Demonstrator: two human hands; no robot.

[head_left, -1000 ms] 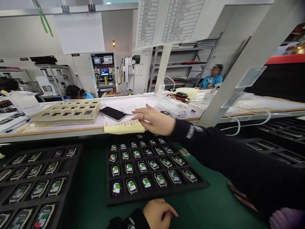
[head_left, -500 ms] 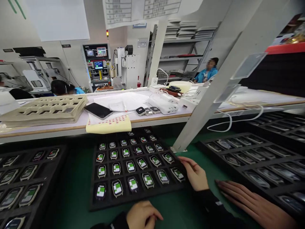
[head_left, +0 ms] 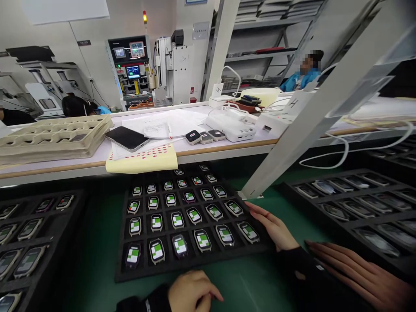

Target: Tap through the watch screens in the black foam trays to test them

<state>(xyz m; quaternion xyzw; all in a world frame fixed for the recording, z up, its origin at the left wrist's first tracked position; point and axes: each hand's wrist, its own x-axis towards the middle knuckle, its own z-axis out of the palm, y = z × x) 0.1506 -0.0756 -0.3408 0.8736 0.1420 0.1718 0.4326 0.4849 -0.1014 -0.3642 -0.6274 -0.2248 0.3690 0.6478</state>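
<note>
We look down on a black foam tray (head_left: 146,269) lying flat on the green-matted bench (head_left: 97,242), its pockets filled with small rectangular watch bodies (head_left: 179,245) whose screens glow green and white.

Our right hand (head_left: 273,225) lies at the tray's three o'clock edge. The grip is spread, with the fingers stretched along the foam rim and touching it. We cannot tell whether the thumb reaches under the rim.

Our left hand (head_left: 191,292) rests on the mat at six o'clock, just beside the near rim and apart from it. The fingers are curled into a loose fist, and nothing shows inside.

A second bare hand (head_left: 354,273), apparently a co-worker's, lies flat at four o'clock, near another black tray of unlit watch bodies (head_left: 357,208).

At nine o'clock sits a third black tray (head_left: 29,242). At twelve o'clock, on the raised white shelf, are a pale yellow sheet dotted with red stickers (head_left: 143,158), a black phone (head_left: 126,138) and a beige moulded carrier (head_left: 52,138).

As for progress, every pocket we can see in the middle tray holds a lit watch, so filling and powering look done to us. One screen near the middle looks purplish. Handling of the tray itself seems only begun, since no edge is raised and only one hand touches it.
</note>
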